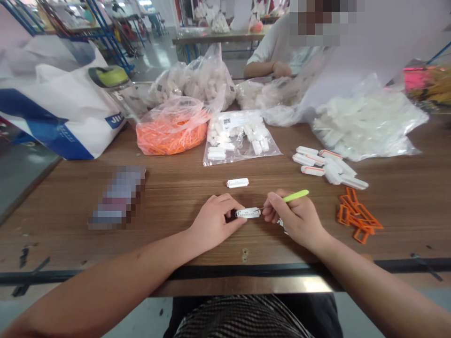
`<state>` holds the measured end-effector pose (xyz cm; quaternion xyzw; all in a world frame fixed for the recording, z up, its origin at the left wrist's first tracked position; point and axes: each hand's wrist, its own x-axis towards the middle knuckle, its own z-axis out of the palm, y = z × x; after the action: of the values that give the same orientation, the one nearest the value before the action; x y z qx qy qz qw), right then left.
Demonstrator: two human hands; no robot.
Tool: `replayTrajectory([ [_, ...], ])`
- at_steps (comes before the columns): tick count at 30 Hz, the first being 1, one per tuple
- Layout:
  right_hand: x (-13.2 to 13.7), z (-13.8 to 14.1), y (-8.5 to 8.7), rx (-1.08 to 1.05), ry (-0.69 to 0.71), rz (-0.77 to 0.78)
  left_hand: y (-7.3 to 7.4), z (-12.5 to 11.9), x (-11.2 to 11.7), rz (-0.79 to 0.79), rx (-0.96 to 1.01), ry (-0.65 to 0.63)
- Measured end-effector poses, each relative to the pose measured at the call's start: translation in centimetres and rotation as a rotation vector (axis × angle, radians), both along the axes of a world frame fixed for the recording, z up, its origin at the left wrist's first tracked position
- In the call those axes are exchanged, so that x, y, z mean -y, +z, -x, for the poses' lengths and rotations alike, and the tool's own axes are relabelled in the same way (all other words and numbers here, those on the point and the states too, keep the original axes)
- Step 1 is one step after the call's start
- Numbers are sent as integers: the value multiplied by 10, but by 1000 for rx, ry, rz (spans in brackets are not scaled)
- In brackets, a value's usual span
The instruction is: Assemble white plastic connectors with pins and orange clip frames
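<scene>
My left hand (215, 220) pinches one end of a small white plastic part (248, 213) with a row of tiny holes, holding it down at the table. In my right hand (294, 216) is a thin metal pick with a yellow-green handle (296, 195); its tip meets the part near its right end. Some small white and black pieces (282, 224) show partly under my right hand. Beyond my hands lies a similar white part (237, 182). Orange rectangular frames (357, 216) are heaped right of my right hand.
White parts (312, 159), some with orange edging, lie at the right. Behind them are a bag of translucent pieces (362, 124), a bag of white parts (241, 136) and a bag of orange frames (172, 129). A blurred phone (120, 197) lies left. A person (278, 51) sits opposite.
</scene>
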<state>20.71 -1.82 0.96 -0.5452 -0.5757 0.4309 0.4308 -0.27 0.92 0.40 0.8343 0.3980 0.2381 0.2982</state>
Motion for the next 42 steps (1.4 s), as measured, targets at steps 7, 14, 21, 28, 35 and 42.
replayTrajectory([
  [7, -1, 2, 2, 83, 3, -5, 0, -1, 0, -3, 6, 3],
  [14, 5, 2, -2, 282, 48, -165, -1, 0, 1, 13, 17, 12],
  [21, 5, 2, 0, 227, 65, -157, 0, -1, 1, 17, 14, 15],
  [28, 2, 3, 1, 42, -2, -114, -1, -1, 0, 6, 13, 9],
  [35, 1, 3, 0, 89, 11, -107, 1, 0, 1, 1, 3, 3],
  [42, 4, -1, 3, 261, 97, -108, 1, -1, 1, 11, 2, 10],
])
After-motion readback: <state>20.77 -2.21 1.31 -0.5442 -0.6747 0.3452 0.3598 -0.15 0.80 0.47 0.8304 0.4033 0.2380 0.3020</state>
